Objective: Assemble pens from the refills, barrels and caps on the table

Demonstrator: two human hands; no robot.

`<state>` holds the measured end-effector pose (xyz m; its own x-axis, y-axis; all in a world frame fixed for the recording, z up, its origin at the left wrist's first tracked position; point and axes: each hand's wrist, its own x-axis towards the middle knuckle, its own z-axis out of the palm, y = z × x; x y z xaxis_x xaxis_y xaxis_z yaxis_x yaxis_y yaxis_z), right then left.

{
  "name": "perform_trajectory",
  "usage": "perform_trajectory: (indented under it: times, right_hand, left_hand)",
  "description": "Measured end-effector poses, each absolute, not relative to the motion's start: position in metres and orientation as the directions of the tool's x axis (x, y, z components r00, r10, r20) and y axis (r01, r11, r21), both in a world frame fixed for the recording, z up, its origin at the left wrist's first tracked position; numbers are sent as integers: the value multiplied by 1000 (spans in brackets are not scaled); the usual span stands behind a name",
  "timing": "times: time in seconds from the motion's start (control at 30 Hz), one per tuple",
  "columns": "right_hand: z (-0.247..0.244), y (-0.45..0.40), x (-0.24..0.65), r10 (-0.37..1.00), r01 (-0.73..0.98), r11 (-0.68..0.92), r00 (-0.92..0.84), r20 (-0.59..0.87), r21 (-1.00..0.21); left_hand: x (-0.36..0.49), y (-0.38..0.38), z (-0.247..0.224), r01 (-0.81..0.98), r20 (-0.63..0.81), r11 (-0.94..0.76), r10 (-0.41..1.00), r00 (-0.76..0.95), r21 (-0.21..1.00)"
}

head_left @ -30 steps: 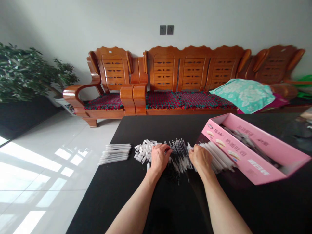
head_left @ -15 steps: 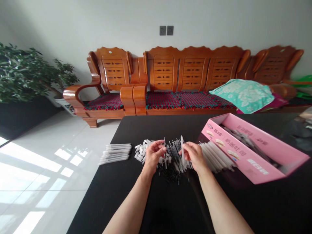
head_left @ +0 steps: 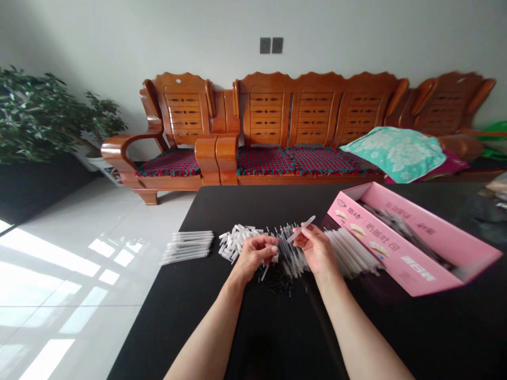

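While my right hand (head_left: 317, 250) pinches a slim clear pen barrel (head_left: 301, 228) between thumb and fingertips, firmly closed on it, the barrel's far end tilts up toward my 2 o'clock and its other end points back at my left hand (head_left: 255, 256). That left hand is curled almost closed, its fingertips (head_left: 269, 244) drawn together just beside the barrel's near end and not quite clear of the bundle; if they pinch something, it is too small for me to tell. Between my hands, at 12 o'clock, lies a loose fan of clear pen barrels (head_left: 291, 254), touching both hands' undersides. Small black pieces (head_left: 277, 279) are scattered just below it, toward my 6 o'clock side of that fan. At 11 o'clock sits a heap of short white caps (head_left: 233, 243), and farther out at 10 o'clock a tidy row of white pens (head_left: 186, 247). At 1 o'clock a fan of white tubes (head_left: 350, 254) rests against a pink cardboard box (head_left: 400, 253) at 2 o'clock, with dark items inside that I cannot make out. All of this lies on a black table (head_left: 356, 327), and beyond it at 12 o'clock stands a carved wooden sofa (head_left: 312, 105) with a teal towel (head_left: 396, 153) on its seat.
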<state>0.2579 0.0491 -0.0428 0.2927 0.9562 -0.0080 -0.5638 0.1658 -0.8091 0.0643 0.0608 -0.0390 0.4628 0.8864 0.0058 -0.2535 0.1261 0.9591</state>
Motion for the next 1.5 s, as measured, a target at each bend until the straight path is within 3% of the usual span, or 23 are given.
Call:
perform_trajectory:
  times: [0.17, 0.5, 0.77, 1.07, 1.33, 1.5]
  right_hand:
    - [-45, 52, 263, 937, -572, 240, 349, 32, -785]
    - [-40, 49, 258, 945, -540, 213, 327, 30, -814]
    - [-41, 47, 250, 954, -491, 145, 298, -9, -859]
    - [-48, 52, 258, 922, -578, 187, 383, -61, -795]
    - [-50, 54, 261, 927, -616, 176, 367, -82, -768]
    - [-46, 49, 246, 955, -641, 137, 287, -71, -755]
  left_hand:
    - [63, 61, -39, -209, -9, 130, 868, 496, 969]
    - [63, 59, -39, -148, -32, 133, 840, 541, 980]
    - [66, 60, -40, -293, -20, 180, 879, 477, 939]
    - [61, 61, -41, -480, 4, 281, 860, 510, 831]
    - [58, 60, -38, -523, 145, 226, 804, 577, 822]
    - [69, 62, -48, -422, 136, 78, 881, 453, 903]
